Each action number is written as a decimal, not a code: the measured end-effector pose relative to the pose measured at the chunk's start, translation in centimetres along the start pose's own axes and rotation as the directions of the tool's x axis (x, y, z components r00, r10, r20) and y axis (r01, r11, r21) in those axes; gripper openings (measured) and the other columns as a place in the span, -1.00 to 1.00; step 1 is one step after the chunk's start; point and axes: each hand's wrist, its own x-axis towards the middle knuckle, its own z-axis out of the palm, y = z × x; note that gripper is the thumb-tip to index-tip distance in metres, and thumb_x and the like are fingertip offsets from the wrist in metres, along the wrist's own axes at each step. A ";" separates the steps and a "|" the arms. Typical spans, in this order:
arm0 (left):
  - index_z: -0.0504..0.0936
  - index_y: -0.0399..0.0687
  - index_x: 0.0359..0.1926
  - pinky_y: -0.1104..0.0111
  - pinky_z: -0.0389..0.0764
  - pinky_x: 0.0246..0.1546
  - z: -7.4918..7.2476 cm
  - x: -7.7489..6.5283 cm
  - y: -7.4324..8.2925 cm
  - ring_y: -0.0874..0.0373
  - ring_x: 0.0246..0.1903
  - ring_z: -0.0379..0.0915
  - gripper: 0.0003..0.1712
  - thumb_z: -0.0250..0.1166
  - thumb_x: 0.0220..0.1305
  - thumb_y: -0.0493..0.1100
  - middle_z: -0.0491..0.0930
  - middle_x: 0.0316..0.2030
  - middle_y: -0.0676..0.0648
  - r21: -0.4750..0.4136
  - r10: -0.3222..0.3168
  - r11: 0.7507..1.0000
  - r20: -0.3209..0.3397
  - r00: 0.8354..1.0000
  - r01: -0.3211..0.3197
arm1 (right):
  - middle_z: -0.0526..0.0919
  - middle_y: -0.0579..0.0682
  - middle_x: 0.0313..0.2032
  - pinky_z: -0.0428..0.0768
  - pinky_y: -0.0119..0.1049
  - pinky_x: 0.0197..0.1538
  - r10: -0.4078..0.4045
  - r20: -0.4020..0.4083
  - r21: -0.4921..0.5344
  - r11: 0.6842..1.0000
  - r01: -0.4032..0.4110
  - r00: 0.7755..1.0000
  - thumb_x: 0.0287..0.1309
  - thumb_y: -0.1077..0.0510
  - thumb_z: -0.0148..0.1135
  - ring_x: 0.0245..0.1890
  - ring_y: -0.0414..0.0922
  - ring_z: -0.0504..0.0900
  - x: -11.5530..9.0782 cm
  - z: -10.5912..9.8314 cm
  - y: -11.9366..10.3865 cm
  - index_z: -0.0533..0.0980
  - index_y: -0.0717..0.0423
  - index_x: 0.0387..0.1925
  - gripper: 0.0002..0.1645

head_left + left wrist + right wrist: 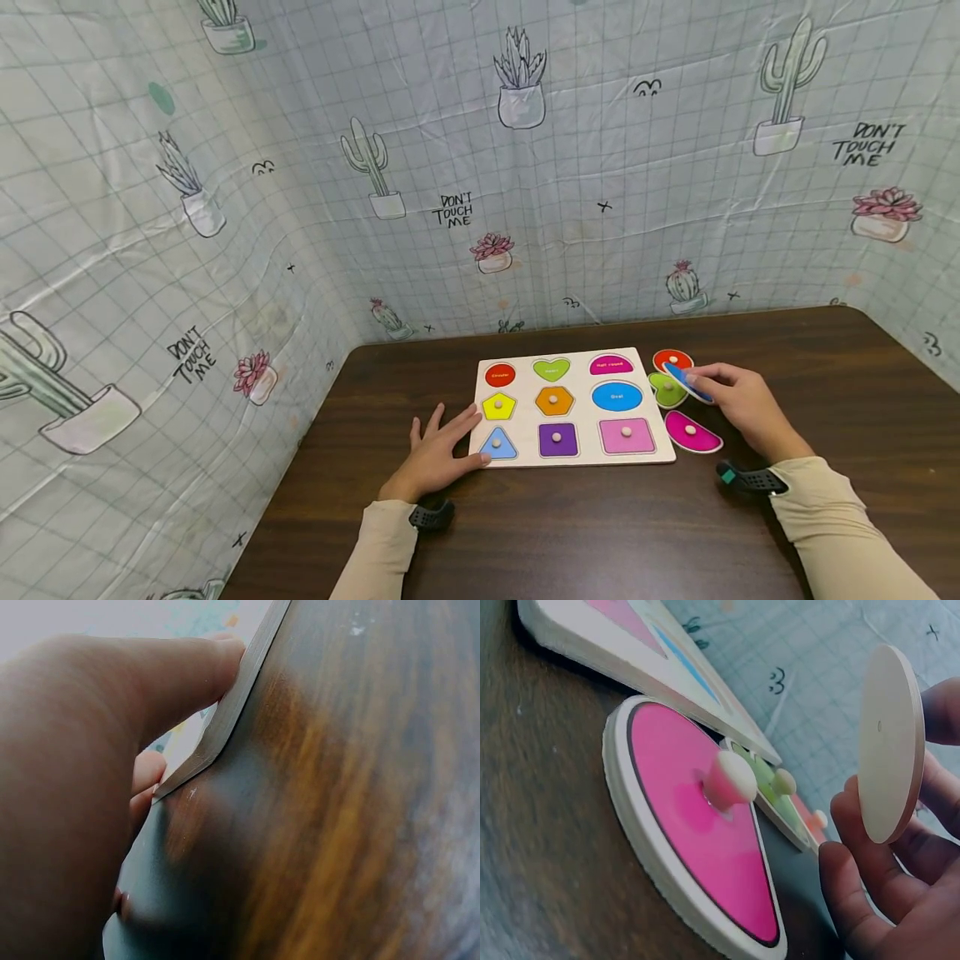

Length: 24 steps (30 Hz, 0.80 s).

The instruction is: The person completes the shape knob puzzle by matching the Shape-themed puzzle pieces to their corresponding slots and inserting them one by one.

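A white shape puzzle board [521,417] lies flat on the table, with pentagon, hexagon, triangle, square and rectangle pieces seated in it. My left hand [438,458] rests at its left edge, fingers spread and thumb on the lower left corner. In the left wrist view the thumb lies over the board's rim [247,682]. My right hand [746,408] pinches a blue oval puzzle piece [678,377], tilted above the loose pieces to the board's right. The right wrist view shows this oval's plain wooden back [889,742]. The board's oval recess [617,397] is uncovered.
Right of the board lie a magenta half-round piece [693,432], a green heart piece [666,390] and a red round piece [663,358]. The dark wooden table [570,533] meets a cactus-print cloth [450,275] at its back and sides.
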 end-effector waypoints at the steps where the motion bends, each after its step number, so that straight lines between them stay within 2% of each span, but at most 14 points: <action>1: 0.28 0.22 0.52 -0.36 -0.46 0.32 0.0 0.0 0.0 -0.25 0.53 -0.33 -0.10 0.20 0.26 0.41 0.10 0.53 0.13 0.000 -0.002 1.000 0.003 1.000 0.002 | 0.56 0.33 0.10 0.50 -0.43 -0.20 0.003 0.004 0.001 1.000 -0.003 1.000 0.40 -0.21 0.15 -0.06 0.00 0.43 0.0 0.1 0.0 0.56 0.34 0.12 -0.33; 16: 0.30 0.23 0.51 -0.38 -0.44 0.32 0.0 -0.1 0.1 -0.25 0.53 -0.31 -0.12 0.19 0.26 0.42 0.12 0.52 0.17 0.004 0.012 1.000 -0.012 1.000 -0.012 | 0.55 0.31 0.07 0.53 -0.36 -0.18 -0.008 0.038 -0.004 1.000 0.009 0.999 0.39 -0.20 0.16 -0.05 0.06 0.45 0.4 1.2 -1.0 0.56 0.33 0.11 -0.34; 24: 0.30 0.24 0.51 -0.36 -0.45 0.32 0.0 -0.2 -0.1 -0.23 0.53 -0.31 -0.12 0.19 0.26 0.42 0.12 0.52 0.18 -0.002 0.014 1.000 -0.019 1.000 -0.014 | 0.50 0.37 0.14 0.56 -0.36 -0.16 -0.011 0.042 0.007 1.000 0.011 0.999 0.40 -0.22 0.14 0.02 0.13 0.46 0.6 2.0 -1.3 0.53 0.33 0.19 -0.29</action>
